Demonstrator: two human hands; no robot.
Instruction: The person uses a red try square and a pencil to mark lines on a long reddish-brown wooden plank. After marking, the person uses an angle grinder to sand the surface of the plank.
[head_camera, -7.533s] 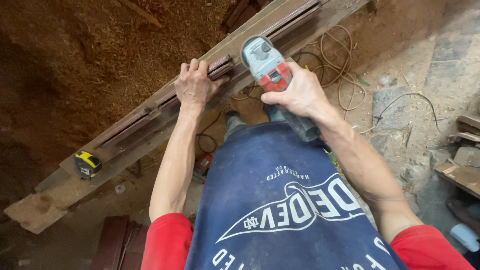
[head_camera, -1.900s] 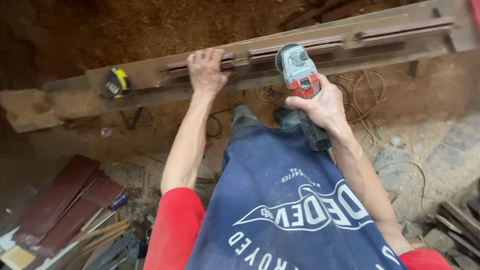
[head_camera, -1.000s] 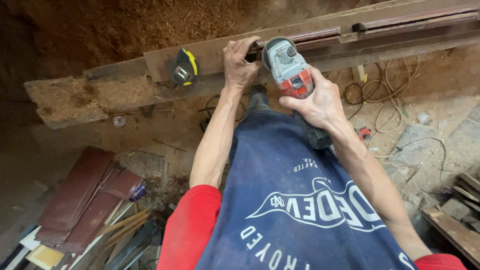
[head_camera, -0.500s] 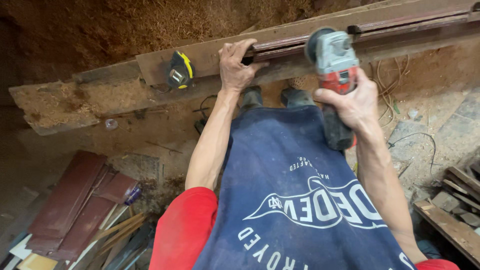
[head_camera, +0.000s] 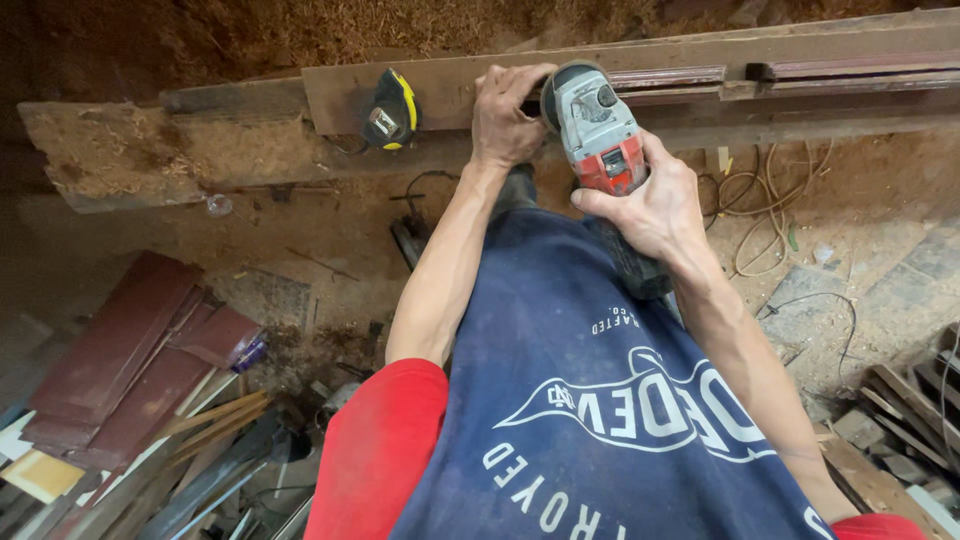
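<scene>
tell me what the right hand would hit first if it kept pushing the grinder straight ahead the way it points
Probably the left hand: the right hand aims the grey and red grinder up at the long wooden plank, and the grinder's head already sits against the left hand's fingers there. Depth is unclear.

A small silvery label plate (head_camera: 381, 120) is seen on the side of the black-and-yellow tape measure (head_camera: 389, 110) lying on the wooden beam (head_camera: 250, 100), a dark oblong label (head_camera: 613, 163) is borne on the red part of the grey angle grinder (head_camera: 598, 130), and no packages, signs or screens are seen.
</scene>
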